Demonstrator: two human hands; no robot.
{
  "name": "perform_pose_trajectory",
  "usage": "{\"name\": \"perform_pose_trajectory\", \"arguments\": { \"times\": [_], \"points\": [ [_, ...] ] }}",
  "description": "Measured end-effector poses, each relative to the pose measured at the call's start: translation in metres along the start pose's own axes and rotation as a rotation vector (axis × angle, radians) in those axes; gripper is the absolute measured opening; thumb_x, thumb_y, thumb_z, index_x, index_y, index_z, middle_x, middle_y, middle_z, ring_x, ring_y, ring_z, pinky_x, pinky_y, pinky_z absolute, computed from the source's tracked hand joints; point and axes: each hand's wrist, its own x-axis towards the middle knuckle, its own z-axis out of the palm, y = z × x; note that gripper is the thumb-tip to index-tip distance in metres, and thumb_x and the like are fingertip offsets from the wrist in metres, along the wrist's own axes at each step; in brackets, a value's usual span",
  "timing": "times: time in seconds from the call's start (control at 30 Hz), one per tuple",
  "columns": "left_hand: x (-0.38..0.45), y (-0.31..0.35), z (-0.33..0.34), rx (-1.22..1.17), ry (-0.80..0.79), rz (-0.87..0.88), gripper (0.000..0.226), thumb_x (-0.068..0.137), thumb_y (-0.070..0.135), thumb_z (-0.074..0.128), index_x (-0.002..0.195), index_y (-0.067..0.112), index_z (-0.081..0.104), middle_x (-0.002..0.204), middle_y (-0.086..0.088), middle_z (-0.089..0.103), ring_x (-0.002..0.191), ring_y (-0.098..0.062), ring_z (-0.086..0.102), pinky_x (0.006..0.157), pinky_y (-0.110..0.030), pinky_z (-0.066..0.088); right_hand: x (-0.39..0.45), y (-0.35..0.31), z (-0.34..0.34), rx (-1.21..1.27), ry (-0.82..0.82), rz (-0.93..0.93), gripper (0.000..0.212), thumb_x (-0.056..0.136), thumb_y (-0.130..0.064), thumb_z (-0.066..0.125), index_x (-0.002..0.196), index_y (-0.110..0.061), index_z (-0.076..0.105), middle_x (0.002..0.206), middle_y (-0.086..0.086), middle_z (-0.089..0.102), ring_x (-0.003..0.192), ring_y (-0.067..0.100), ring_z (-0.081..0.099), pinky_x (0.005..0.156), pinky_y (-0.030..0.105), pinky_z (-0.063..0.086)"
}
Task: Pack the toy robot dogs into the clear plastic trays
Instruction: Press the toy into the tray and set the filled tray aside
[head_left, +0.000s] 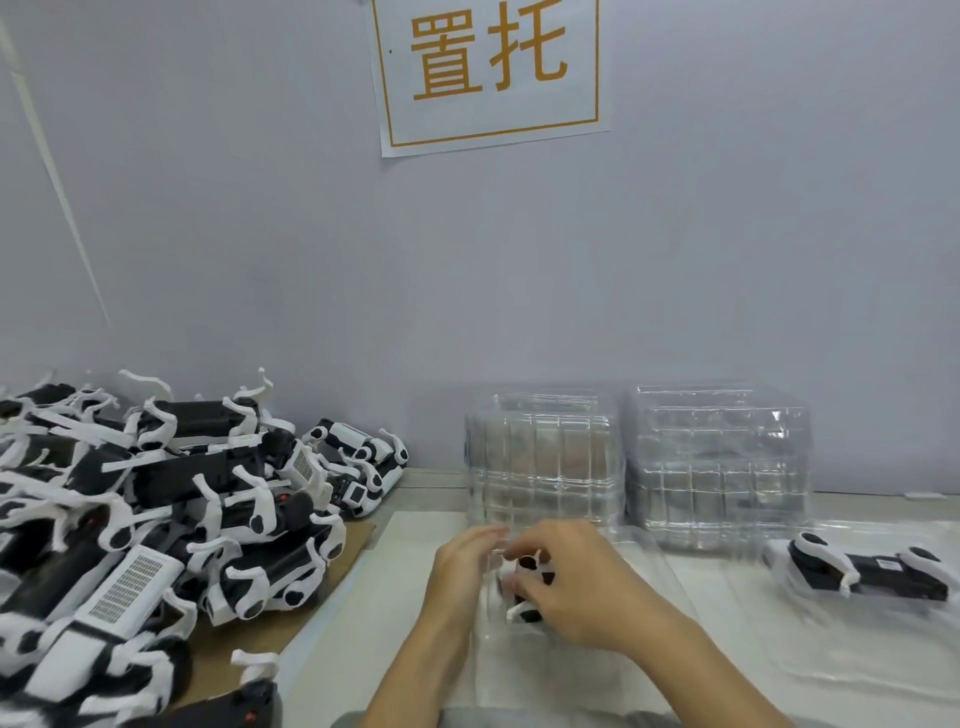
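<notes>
Your right hand (571, 582) curls round a toy robot dog (527, 587) inside a clear plastic tray (597, 654) near the worktop's front edge. Your left hand (467, 566), fingers loosely bent, touches the tray's left side; whether it grips is unclear. More dogs (156, 519) are heaped at the left edge.

Both hands (524, 577) on toy dog (530, 582)

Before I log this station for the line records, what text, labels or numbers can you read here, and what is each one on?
"置托": large orange characters inside an orange border on the white paper sign stuck to the wall.
White grid-pattern labels on the toy robot dogs in the pile at left: too small and blurred to read.
Small label on the black body of the packed dog at right: unreadable.
The clear trays carry no visible text.
</notes>
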Motion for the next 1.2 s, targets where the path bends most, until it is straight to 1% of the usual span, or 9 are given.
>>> {"name": "perform_pose_trajectory", "arguments": {
  "times": [0.17,0.37,0.5,0.6,0.73,0.9,1.0,1.1,1.2],
  "points": [
    [0.003,0.002,0.001,-0.012,0.060,-0.001,0.026,0.091,0.002,0.053,0.092,0.007,0.079,0.105,-0.016,0.075,0.109,-0.038,0.067,0.102,-0.061,0.046,0.005,0.007,-0.005,0.068,-0.038,0.095,0.035,0.066,-0.041,0.090,0.098,-0.033,0.078,0.089,-0.014,0.071,0.088,0.003,0.065,0.075,0.015,0.053],
    [0.002,0.004,0.003,0.033,0.078,0.022,0.026,0.092,-0.001,0.050,0.094,0.002,0.076,0.104,-0.019,0.074,0.108,-0.037,0.067,0.103,-0.057,0.047,0.008,0.006,-0.001,0.035,-0.026,0.115,0.039,0.061,-0.039,0.094,0.097,-0.035,0.078,0.086,-0.017,0.064,0.081,0.001,0.062,0.056,0.009,0.046],
    [0.002,0.005,0.004,0.056,0.091,0.031,0.029,0.093,-0.001,0.046,0.094,0.003,0.075,0.104,-0.015,0.074,0.107,-0.033,0.067,0.104,-0.052,0.048,0.005,0.005,0.002,0.003,0.018,0.063,0.029,0.067,-0.041,0.089,0.093,-0.038,0.077,0.081,-0.010,0.070,0.083,0.006,0.065,0.072,0.020,0.055],
    [0.001,0.006,0.003,0.044,0.083,0.023,0.029,0.094,-0.002,0.046,0.095,0.004,0.075,0.103,-0.016,0.074,0.106,-0.033,0.068,0.101,-0.052,0.050,0.004,0.010,-0.002,-0.031,-0.010,-0.034,0.017,0.085,-0.048,0.073,0.101,-0.041,0.075,0.078,-0.014,0.070,0.078,-0.003,0.060,0.066,0.009,0.044],
    [0.002,0.009,-0.003,0.129,0.053,0.060,0.027,0.096,0.003,0.051,0.095,0.015,0.075,0.104,-0.006,0.074,0.104,-0.022,0.067,0.099,-0.038,0.051,0.004,0.018,-0.015,0.118,-0.088,-0.030,0.022,0.097,-0.035,0.061,0.115,-0.040,0.071,0.100,-0.029,0.070,0.095,-0.013,0.061,0.086,0.010,0.048],
    [0.001,0.018,-0.009,0.447,0.072,0.321,0.027,0.095,0.006,0.057,0.097,0.029,0.070,0.106,0.010,0.071,0.105,-0.006,0.064,0.087,-0.014,0.047,0.002,0.040,-0.052,0.141,0.181,0.064,0.018,0.095,-0.024,0.065,0.107,-0.033,0.075,0.098,-0.024,0.070,0.087,-0.010,0.063,0.071,0.005,0.045],
    [-0.009,0.036,-0.006,0.675,-0.043,0.472,0.020,0.094,0.024,0.062,0.110,0.035,0.068,0.113,0.022,0.066,0.111,0.002,0.058,0.092,-0.014,0.044,-0.006,0.058,-0.073,0.108,0.172,0.172,0.016,0.095,-0.024,0.065,0.105,-0.035,0.072,0.097,-0.019,0.069,0.093,-0.001,0.064,0.071,0.009,0.044],
    [-0.020,0.046,0.002,0.969,-0.345,0.397,0.066,0.070,0.078,0.063,0.130,0.053,0.050,0.146,0.024,0.043,0.141,-0.003,0.031,0.117,-0.035,0.025,-0.013,0.067,-0.087,0.040,0.078,0.276,0.017,0.094,-0.032,0.064,0.110,-0.038,0.066,0.102,-0.014,0.067,0.099,0.008,0.062,0.081,0.022,0.045],
    [-0.027,0.045,0.013,1.275,-0.507,0.207,0.108,0.046,0.091,0.062,0.143,0.064,0.021,0.165,0.017,0.007,0.154,-0.018,-0.006,0.122,-0.055,0.001,-0.016,0.065,-0.088,-0.007,-0.121,0.326,0.042,0.094,-0.044,0.062,0.134,-0.032,0.055,0.115,-0.008,0.066,0.091,0.007,0.065,0.087,0.027,0.052]
  ]
}}
